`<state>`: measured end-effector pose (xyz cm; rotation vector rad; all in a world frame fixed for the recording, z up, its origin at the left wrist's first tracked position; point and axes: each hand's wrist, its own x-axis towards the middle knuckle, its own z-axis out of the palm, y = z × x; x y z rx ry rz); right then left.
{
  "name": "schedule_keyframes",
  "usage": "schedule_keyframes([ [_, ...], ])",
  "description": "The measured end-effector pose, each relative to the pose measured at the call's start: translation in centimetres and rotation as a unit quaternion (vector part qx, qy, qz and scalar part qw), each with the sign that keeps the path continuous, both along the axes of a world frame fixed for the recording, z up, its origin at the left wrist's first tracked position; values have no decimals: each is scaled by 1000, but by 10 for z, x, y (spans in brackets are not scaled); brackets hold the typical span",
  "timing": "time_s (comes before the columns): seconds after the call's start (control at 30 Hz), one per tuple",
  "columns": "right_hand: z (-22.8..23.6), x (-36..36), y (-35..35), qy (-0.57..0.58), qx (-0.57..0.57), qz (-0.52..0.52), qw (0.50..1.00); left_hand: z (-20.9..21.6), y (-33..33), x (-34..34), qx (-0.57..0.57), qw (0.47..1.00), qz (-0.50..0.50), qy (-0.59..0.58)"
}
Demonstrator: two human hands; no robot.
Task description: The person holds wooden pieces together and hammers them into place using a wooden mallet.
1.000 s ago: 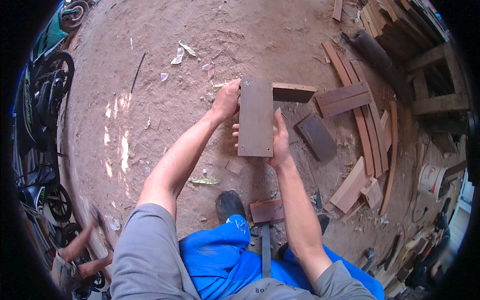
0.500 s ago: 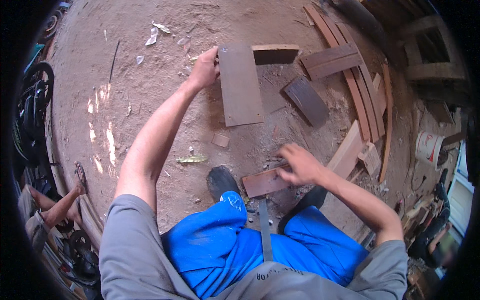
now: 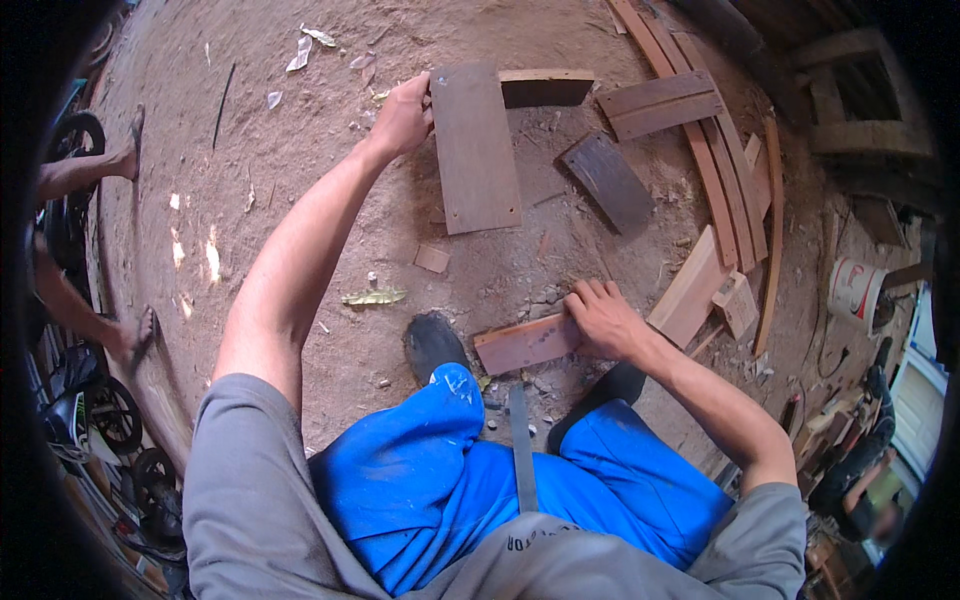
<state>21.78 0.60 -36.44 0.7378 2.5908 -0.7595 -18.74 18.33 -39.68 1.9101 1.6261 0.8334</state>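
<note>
My left hand (image 3: 403, 117) is closed on the left edge of a flat brown wooden board (image 3: 476, 150), near its far end. Small holes show at the board's near corners. Behind it, a second dark board (image 3: 547, 89) stands on edge and seems to meet its right side; the joint is hidden. My right hand (image 3: 606, 320) has its fingers wrapped over the right end of a short reddish-brown wood piece (image 3: 527, 343), which lies on the ground between my feet. A flat grey strip (image 3: 522, 440) runs between my legs.
To the right lie a dark block (image 3: 608, 183), a grooved board (image 3: 660, 104), long curved-looking planks (image 3: 708, 170) and pale offcuts (image 3: 690, 290). A white bucket (image 3: 857, 295) stands farther right. At the left, another person's legs (image 3: 90, 170) are beside motorbikes (image 3: 115, 412).
My right hand has come down from hovering over the short wood piece and now grips its right end. My left hand keeps its hold. The other person's legs have moved farther forward at left.
</note>
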Motion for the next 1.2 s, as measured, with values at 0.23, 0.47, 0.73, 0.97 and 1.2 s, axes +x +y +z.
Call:
schedule_keyframes([
  [0.23, 29, 4, 32, 176, -138, -83, 971, 5, -2, 4, 24, 1000, 3, 4],
  [0.47, 75, -3, 87, 245, -103, -178, 947, 8, -3, 3, -30, 999, 35, -1],
  [0.73, 32, -39, 118, 302, -93, -248, 916, 5, 0, 3, -39, 998, 35, -37],
  [0.97, -2, -46, 106, 274, 37, -206, 939, -2, -4, 1, -49, 997, 52, -12],
  [1.2, 17, -21, 90, 213, -88, -189, 955, 1, -1, 7, -49, 995, 36, -75],
])
